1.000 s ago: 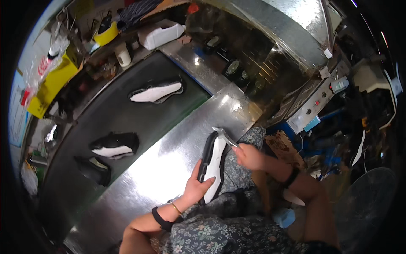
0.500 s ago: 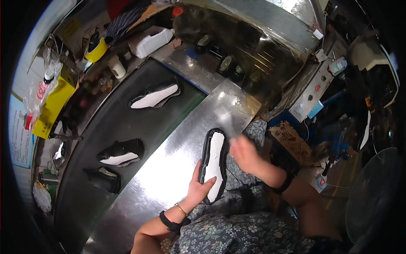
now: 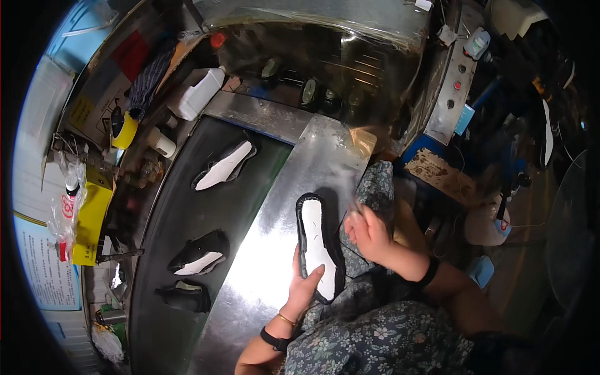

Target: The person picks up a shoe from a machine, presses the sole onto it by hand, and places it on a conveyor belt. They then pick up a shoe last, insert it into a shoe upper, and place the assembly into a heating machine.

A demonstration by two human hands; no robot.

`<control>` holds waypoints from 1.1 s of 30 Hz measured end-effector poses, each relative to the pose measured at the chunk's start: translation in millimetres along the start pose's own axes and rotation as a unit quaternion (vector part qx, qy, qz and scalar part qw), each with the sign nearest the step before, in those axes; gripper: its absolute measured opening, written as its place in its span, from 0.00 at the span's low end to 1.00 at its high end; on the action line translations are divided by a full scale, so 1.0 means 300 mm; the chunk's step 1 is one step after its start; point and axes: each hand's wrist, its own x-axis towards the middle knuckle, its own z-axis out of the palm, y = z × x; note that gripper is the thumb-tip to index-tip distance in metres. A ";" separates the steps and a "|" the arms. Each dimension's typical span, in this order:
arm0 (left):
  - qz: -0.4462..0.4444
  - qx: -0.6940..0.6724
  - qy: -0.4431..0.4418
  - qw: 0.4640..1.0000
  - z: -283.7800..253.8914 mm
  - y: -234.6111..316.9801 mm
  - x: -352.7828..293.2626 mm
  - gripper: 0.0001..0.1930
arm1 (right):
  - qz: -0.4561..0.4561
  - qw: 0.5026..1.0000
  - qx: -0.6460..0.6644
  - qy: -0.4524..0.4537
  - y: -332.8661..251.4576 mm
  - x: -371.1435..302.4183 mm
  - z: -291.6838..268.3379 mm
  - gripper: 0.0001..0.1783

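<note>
- Lasted black shoe upper [image 3: 338, 262], white insole board [image 3: 315, 240] facing up, held over the near edge of the steel bench [image 3: 275, 206], by the lap.
- Left hand [image 3: 304, 289] grips its lower left side, thumb on the board; right hand [image 3: 367, 234] is closed round a motion-blurred tool [image 3: 343, 178], just beside the upper.
- Probably stiff and fairly weighty if a last fills it, the black rim softer, its smooth surface perhaps slippery; best taken by the sides.
- Counted: one upper in hand; three more black uppers [image 3: 199, 253] on the conveyor belt [image 3: 240, 203], one toward its far edge, two close together; one white jug [image 3: 200, 94] beyond its left edge.
</note>
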 end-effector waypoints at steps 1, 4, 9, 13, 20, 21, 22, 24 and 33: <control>0.007 0.007 -0.001 1.000 0.002 -0.002 0.001 0.43 | 0.047 0.999 -0.011 -0.013 0.003 -0.003 0.003 0.21; -0.033 -0.031 0.008 0.999 0.001 -0.002 0.000 0.43 | 0.100 0.990 -0.057 -0.085 0.015 0.027 -0.004 0.22; 0.016 0.053 0.031 0.998 0.006 0.008 -0.054 0.45 | -0.040 0.976 -0.205 0.063 0.067 0.217 -0.051 0.20; 0.131 0.200 0.050 0.970 0.026 0.048 -0.121 0.46 | -0.004 0.896 -0.445 0.011 0.067 0.347 -0.097 0.21; 0.500 0.562 -0.079 0.654 0.039 0.354 0.000 0.35 | -0.043 0.864 0.285 -0.413 -0.216 0.168 -0.392 0.43; 0.532 0.583 -0.097 0.606 0.057 0.403 0.057 0.33 | -0.049 0.873 0.300 -0.382 -0.236 0.133 -0.424 0.41; 0.567 0.597 -0.111 0.557 0.081 0.446 0.115 0.32 | -0.046 0.875 0.331 -0.351 -0.243 0.105 -0.446 0.39; 0.505 0.638 -0.106 0.571 0.133 0.501 0.222 0.35 | 0.001 0.873 0.429 -0.234 -0.222 0.079 -0.469 0.38; 0.381 0.650 -0.008 0.658 0.018 0.268 0.684 0.33 | 0.058 0.840 0.507 0.184 -0.005 0.358 -0.658 0.34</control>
